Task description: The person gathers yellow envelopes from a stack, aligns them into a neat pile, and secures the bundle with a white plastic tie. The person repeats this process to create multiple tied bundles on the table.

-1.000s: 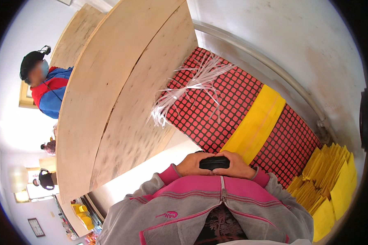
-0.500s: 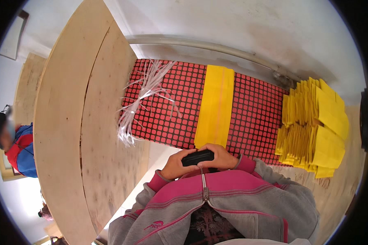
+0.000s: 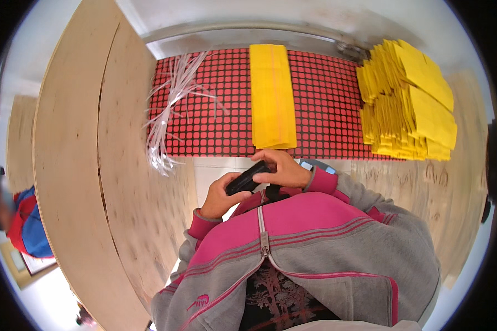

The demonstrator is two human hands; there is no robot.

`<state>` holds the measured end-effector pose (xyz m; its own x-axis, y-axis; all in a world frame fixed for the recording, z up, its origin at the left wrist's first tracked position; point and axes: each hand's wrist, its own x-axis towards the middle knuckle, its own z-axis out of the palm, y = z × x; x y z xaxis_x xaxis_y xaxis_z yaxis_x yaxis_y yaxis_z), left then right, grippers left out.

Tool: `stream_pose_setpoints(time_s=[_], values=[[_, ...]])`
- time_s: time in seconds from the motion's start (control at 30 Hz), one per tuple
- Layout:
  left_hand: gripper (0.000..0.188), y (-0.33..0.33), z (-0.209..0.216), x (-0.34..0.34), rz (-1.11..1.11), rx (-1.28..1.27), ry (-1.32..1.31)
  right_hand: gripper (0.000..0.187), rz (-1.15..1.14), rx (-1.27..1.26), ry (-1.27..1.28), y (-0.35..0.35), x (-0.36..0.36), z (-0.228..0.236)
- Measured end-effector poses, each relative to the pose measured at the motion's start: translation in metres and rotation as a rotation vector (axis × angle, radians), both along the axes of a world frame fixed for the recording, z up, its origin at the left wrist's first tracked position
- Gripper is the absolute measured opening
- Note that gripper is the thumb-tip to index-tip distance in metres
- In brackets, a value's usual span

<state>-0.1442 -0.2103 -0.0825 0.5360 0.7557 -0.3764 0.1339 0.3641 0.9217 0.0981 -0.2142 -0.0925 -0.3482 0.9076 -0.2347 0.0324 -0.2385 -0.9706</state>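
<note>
I see big wooden panel (image 3: 94, 154) at left end of red-and-black worktop (image 3: 331, 105). Bulky yellow stack (image 3: 425, 113) at its right end; folded yellow pile (image 3: 273, 99) across middle; white strip bundle (image 3: 171, 105) at left. My right grip (image 3: 284, 168) and left grip (image 3: 218, 197) both clasp black object (image 3: 245, 179), tilted, near worktop's front edge.
</note>
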Motion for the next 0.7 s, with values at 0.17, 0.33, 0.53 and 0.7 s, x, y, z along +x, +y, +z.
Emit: stream_pose_setpoints(time_s=[0.17, 0.33, 0.53, 0.7], values=[[0.039, -0.007, -0.032, -0.028, 0.281, -0.107, 0.069, 0.052, -0.377, -0.076, -0.068, 0.025, 0.021, -0.028], [0.030, -0.015, -0.055, -0.068, 0.667, -0.369, -0.121, 0.027, -0.670, 0.114, -0.024, 0.066, 0.059, -0.026], [0.029, -0.037, -0.061, -0.083, 0.707, -0.416, -0.186, 0.022, -0.769, -0.355, 0.234, 0.033, 0.077, -0.073], [0.036, -0.052, -0.066, -0.097, 0.711, -0.627, -0.268, 0.024, -0.946, -0.667, 0.548, 0.000, 0.091, -0.122]])
